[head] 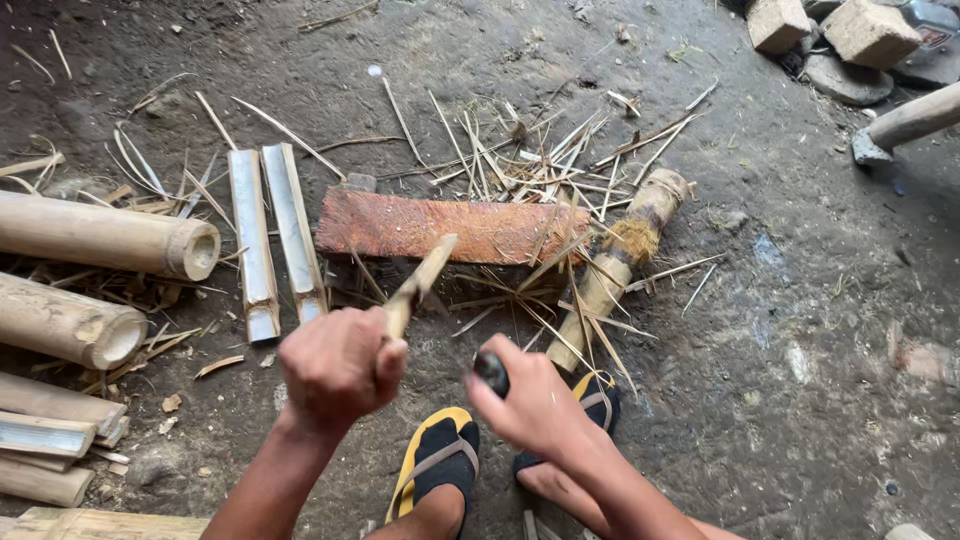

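Left hand is closed in a fist around a short bamboo stick, fingers wrapped tight about its lower end. Long axis of the stick runs from the fist up and away to the right; its free tip sits over the near edge of the reddish wooden block lying flat on the dirt floor.

Right hand is curled shut on a dark handle; only the butt shows, so whether a blade goes with it cannot be told. The dark end points toward the left fist, the two hands near each other but apart, with a gap between them. The stick lies to the left of the right hand's fingers and slightly farther from the body; the left hand is the one on it.

Below the hands: two feet in black-and-yellow sandals.

Around: a frayed bamboo piece lies diagonally at the block's right end amid thin splinters. Two split bamboo halves lie side by side left of the block; whole bamboo tubes stack at the far left. Bricks rest top right
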